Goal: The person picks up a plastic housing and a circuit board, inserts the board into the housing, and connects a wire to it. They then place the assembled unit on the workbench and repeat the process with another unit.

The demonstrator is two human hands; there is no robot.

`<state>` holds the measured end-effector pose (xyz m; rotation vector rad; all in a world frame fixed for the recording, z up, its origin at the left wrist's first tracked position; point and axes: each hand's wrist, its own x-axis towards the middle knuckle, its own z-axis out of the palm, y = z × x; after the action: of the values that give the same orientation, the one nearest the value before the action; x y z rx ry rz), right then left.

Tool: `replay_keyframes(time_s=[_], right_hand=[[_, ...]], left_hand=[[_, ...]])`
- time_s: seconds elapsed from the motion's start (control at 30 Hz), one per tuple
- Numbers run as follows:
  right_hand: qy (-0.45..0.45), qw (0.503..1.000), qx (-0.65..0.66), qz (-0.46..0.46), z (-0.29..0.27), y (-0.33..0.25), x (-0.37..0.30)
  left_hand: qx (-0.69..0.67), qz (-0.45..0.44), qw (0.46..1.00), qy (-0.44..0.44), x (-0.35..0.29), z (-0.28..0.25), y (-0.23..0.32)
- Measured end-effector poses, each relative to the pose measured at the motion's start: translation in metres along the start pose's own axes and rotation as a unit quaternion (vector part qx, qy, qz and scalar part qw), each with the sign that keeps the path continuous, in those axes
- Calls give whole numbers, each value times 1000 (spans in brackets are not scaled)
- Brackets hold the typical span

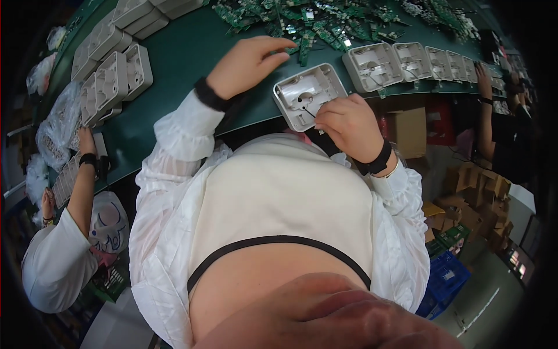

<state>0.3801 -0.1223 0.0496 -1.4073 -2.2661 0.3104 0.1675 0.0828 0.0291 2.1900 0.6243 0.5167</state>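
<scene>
A light grey plastic housing [283,106] sits tilted at the green table's near edge in front of me. Inside it is a round recess, and a thin black wire [308,111] runs out toward its near right wall. My right hand [352,127] is closed over that wall, fingertips pinched on the wire's end; the tip under the fingers is mostly hidden. My left hand [250,63] is stretched out over the table, empty, with thumb and forefinger apart. Its fingertips are beside the edge of a pile of green circuit boards [325,26]; I cannot tell whether they touch.
A row of similar housings [372,67] lines the table's right side; stacked ones [110,75] stand at the left. Co-workers' arms reach in at the left [82,180] and right [486,110]. Cardboard boxes [479,186] and a blue crate [446,279] are on the floor.
</scene>
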Motion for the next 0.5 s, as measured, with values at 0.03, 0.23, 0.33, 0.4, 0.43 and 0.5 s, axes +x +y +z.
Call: replay_keyframes(time_s=[0.03, 0.23, 0.33, 0.4, 0.43, 0.5], right_hand=[[-4, 1000, -6, 6, 0, 0, -1], [12, 999, -26, 36, 2, 10, -4], [29, 998, -49, 41, 5, 17, -2], [37, 997, -58, 40, 7, 21, 2], [40, 996, -68, 39, 8, 23, 3], [44, 995, -86, 39, 10, 28, 6]], left_hand=[[30, 50, 998, 1, 11, 14, -10], [112, 38, 991, -64, 34, 41, -12], [123, 66, 990, -6, 33, 36, -7], [117, 48, 992, 21, 27, 27, -2], [108, 30, 993, 43, 23, 18, 8], [101, 9, 993, 67, 15, 4, 19]])
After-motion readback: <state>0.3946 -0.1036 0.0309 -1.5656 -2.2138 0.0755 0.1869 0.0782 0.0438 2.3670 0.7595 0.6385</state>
